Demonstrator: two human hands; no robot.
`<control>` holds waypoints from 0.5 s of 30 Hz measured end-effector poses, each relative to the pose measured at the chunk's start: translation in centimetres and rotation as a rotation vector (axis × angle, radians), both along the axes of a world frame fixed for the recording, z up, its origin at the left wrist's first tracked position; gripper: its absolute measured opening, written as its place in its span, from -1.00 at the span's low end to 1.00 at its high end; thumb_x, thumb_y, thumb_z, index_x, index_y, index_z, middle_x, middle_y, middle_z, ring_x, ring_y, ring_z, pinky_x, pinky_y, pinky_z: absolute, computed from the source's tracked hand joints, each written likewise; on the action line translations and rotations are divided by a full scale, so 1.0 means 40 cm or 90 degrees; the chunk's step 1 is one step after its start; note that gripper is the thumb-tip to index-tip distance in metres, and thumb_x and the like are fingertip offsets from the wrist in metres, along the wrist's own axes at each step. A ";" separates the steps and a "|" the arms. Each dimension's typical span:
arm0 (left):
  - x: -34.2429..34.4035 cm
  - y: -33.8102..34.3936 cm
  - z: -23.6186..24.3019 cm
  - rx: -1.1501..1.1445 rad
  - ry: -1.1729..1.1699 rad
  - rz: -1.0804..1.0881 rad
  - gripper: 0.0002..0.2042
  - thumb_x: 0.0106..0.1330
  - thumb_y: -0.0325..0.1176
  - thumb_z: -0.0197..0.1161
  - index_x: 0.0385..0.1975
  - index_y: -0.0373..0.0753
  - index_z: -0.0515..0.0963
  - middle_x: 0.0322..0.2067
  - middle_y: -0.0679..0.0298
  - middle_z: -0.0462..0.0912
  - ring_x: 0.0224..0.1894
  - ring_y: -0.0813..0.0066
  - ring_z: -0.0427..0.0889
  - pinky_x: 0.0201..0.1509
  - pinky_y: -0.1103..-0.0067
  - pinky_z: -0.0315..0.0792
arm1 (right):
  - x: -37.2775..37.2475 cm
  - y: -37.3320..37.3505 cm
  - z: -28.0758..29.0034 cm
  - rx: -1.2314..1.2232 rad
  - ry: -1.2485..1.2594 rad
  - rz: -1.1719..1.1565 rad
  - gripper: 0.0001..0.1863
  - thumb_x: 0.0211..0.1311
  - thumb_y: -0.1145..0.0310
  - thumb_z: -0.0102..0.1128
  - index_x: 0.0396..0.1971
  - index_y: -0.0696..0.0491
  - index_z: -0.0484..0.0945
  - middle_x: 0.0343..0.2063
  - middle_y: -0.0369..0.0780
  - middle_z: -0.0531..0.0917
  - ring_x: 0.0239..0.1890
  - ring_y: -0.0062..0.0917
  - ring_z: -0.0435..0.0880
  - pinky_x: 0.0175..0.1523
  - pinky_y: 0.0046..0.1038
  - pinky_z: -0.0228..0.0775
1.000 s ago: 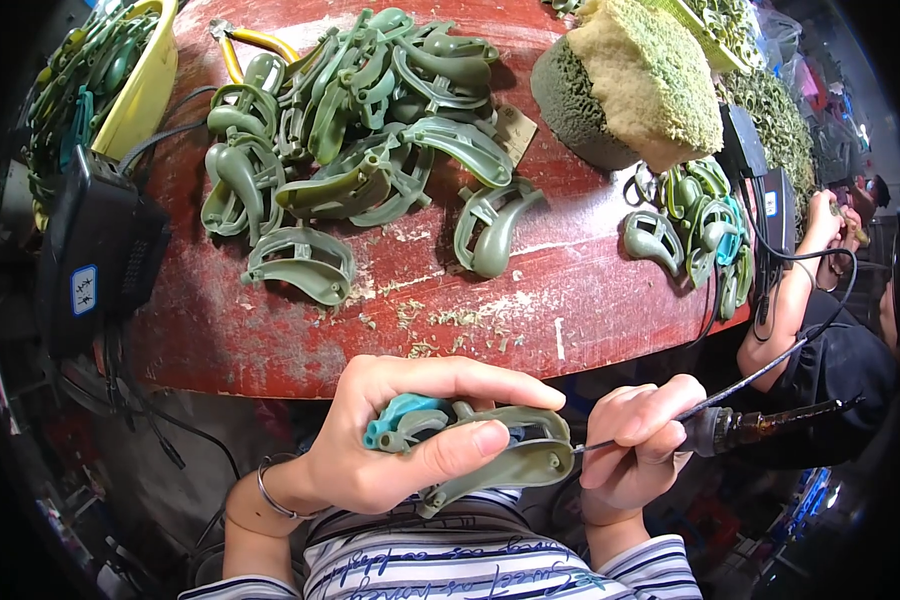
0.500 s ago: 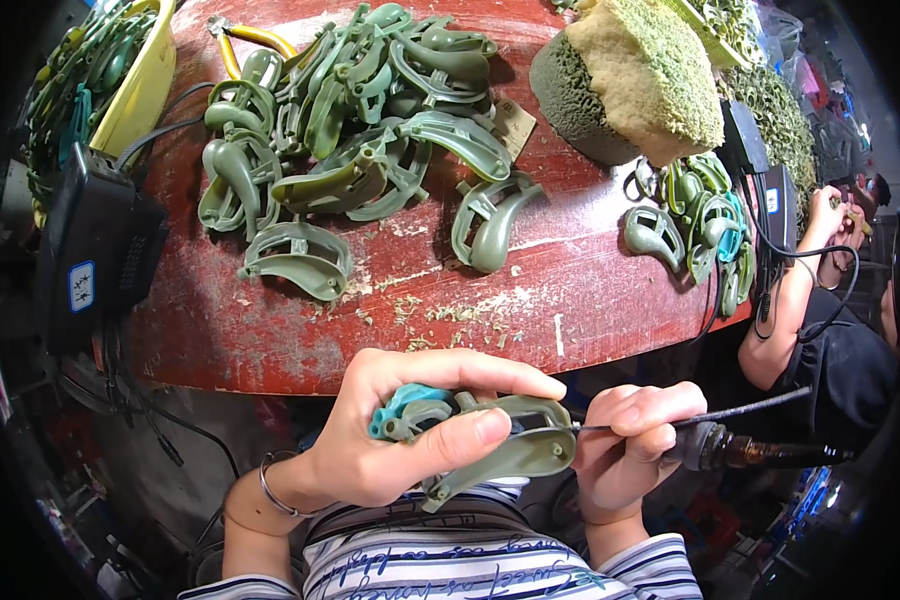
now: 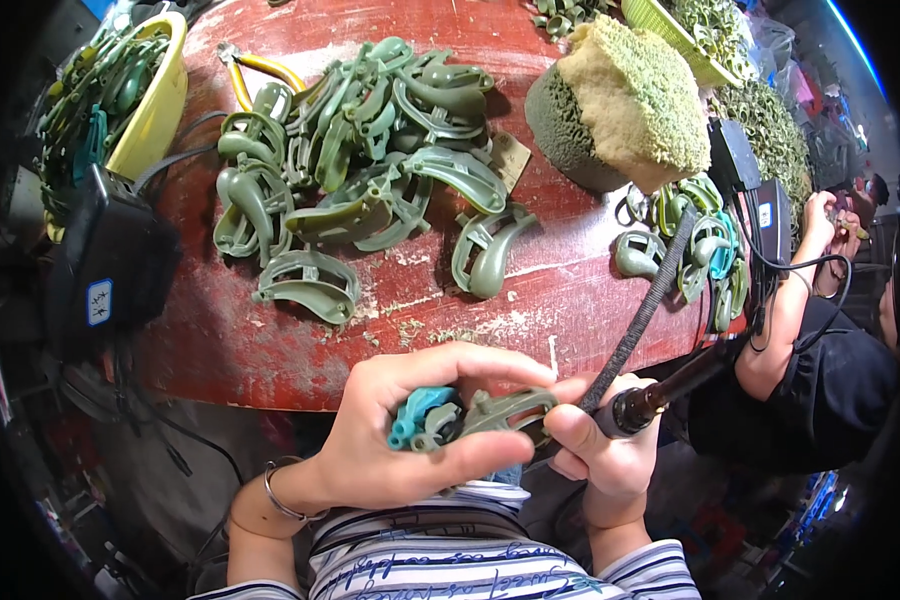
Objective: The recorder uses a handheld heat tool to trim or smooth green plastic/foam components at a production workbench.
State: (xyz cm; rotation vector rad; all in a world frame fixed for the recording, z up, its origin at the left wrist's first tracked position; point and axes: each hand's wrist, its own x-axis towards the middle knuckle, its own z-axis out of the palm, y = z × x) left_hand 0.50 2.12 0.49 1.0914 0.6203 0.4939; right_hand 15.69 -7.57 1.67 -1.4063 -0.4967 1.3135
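My left hand (image 3: 375, 440) curls around a curved olive-green plastic part (image 3: 510, 408) with a slot through it. A teal plastic piece (image 3: 420, 415) is also held there, against the palm. At its right, my right hand (image 3: 610, 455) grips a thin dark round file (image 3: 645, 300) that slants up to the right. The same fist holds a dark-handled tool with a brown shaft (image 3: 670, 388), perhaps a soldering iron. Right fingertips meet the green part's right end; the contact itself is partly hidden. Both hands are before the table's near edge.
Similar green parts lie heaped (image 3: 370, 140) on the red table (image 3: 430, 375), near yellow-handled pliers (image 3: 270, 66). A yellow basket (image 3: 160, 115) and black box (image 3: 105, 245) stand left. Right are a crumbly sponge block (image 3: 640, 105), more parts, cables and another person's arm (image 3: 782, 310).
The file has swung from nearly level to steeply upward, and the dark tool now tilts up. My right hand has turned and moved closer to my left; the green part has tilted.
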 end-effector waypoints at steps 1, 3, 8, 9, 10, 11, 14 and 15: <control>0.001 0.006 -0.008 -0.001 -0.016 0.000 -0.43 -0.12 -0.06 0.40 -0.23 -0.44 0.49 -0.41 0.28 0.54 -0.46 0.68 0.48 -0.32 0.76 0.35 | 0.006 0.002 0.005 -0.044 0.028 -0.007 -0.82 0.01 0.45 0.26 -0.42 0.23 0.52 -0.72 -0.32 0.50 -0.75 -0.77 0.38 -0.68 -0.71 0.15; 0.018 0.000 -0.021 -0.116 -0.041 0.071 -0.07 -0.39 0.22 0.36 -0.08 -0.47 0.36 -0.45 0.34 0.42 -0.47 0.71 0.44 -0.41 0.81 0.35 | 0.019 0.002 -0.001 -0.057 0.104 -0.021 -0.83 0.04 0.44 0.22 -0.42 0.23 0.51 -0.75 -0.33 0.45 -0.81 -0.76 0.34 -0.74 -0.68 0.12; -0.002 -0.019 -0.090 0.183 -0.237 0.105 -0.18 -0.25 -0.07 0.45 0.03 -0.39 0.29 -0.07 0.13 0.38 -0.21 0.52 0.43 -0.24 0.67 0.36 | 0.001 0.022 -0.008 -0.007 0.140 -0.054 -0.85 0.13 0.43 0.11 -0.49 0.21 0.48 -0.85 -0.32 0.37 -0.90 -0.70 0.29 -0.80 -0.66 0.08; 0.005 -0.018 -0.086 0.184 -0.238 0.102 -0.18 -0.25 -0.07 0.45 0.03 -0.39 0.29 -0.07 0.13 0.38 -0.21 0.52 0.43 -0.24 0.67 0.36 | 0.000 0.026 -0.005 0.001 0.169 -0.070 -0.85 0.14 0.42 0.10 -0.50 0.21 0.48 -0.87 -0.32 0.35 -0.90 -0.69 0.29 -0.80 -0.66 0.08; 0.011 -0.016 -0.080 0.293 -0.165 0.105 -0.20 -0.24 -0.09 0.45 0.02 -0.39 0.30 -0.07 0.11 0.39 -0.19 0.48 0.44 -0.24 0.67 0.37 | -0.008 0.031 0.006 -0.038 0.135 -0.080 -0.83 0.16 0.42 0.08 -0.53 0.21 0.47 -0.90 -0.32 0.34 -0.90 -0.69 0.29 -0.79 -0.64 0.08; 0.015 -0.013 -0.072 0.402 -0.091 0.108 -0.23 -0.22 -0.10 0.45 0.01 -0.39 0.30 -0.06 0.08 0.40 -0.17 0.45 0.45 -0.23 0.66 0.37 | -0.014 0.034 0.013 -0.037 0.134 -0.081 -0.83 0.16 0.42 0.08 -0.53 0.21 0.47 -0.90 -0.32 0.34 -0.90 -0.69 0.29 -0.79 -0.64 0.08; 0.024 -0.013 -0.073 0.382 -0.101 0.081 -0.37 -0.13 -0.21 0.42 -0.09 -0.40 0.31 -0.15 0.02 0.47 -0.21 0.40 0.50 -0.16 0.60 0.41 | -0.023 0.033 0.004 -0.014 0.104 0.016 -0.77 0.18 0.40 0.06 -0.60 0.21 0.46 -0.87 -0.29 0.40 -0.86 -0.70 0.34 -0.76 -0.64 0.09; 0.029 -0.014 -0.078 0.359 -0.151 0.067 -0.40 -0.13 -0.20 0.42 -0.16 -0.42 0.31 -0.21 -0.03 0.49 -0.24 0.39 0.53 -0.13 0.54 0.43 | -0.021 0.030 0.005 -0.013 0.105 0.018 -0.77 0.18 0.40 0.06 -0.60 0.21 0.46 -0.87 -0.29 0.40 -0.86 -0.70 0.34 -0.76 -0.64 0.09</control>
